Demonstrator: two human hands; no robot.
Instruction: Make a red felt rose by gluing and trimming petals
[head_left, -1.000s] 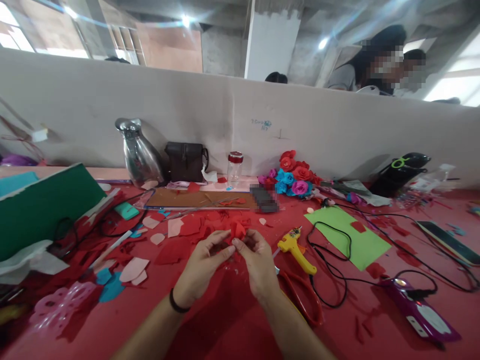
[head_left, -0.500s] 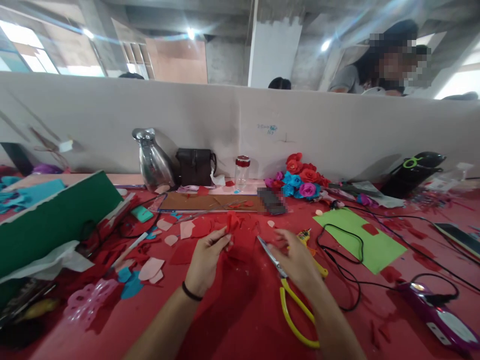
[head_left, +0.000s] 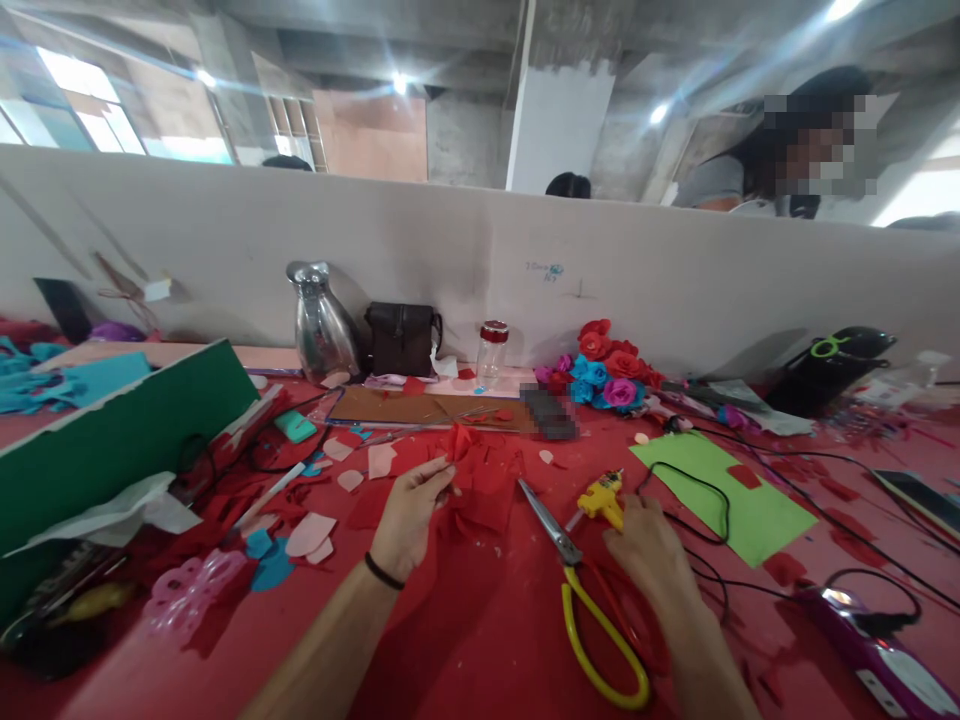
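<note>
Head camera: clock centred on the left hand, 12 o'clock towards the partition. Left hand has thumb and index pinched together, other fingers half curled, on a piece of red paper lying off its fingertips between 1 and 2 o'clock; paper's lower edge merges with the red table, outline unclear. Right hand, at 3 o'clock, is partly curled at the handle end of the yellow glue gun; fingers mostly hidden, cannot tell whether it grips or merely touches. Obstruction: scissors lie between the two hands, tips slanting away, red handle partly covered by the right wrist. Black cable loops just beyond the right hand, across the green sheet at 3 o'clock. Paper flowers at 2, glass jar at 1, dark bag at 12, steel jug at 11. Green board at 9, standing tilted; pink openwork piece between 8 and 9, blue and pale pink cutouts nearer the forearm.
</note>
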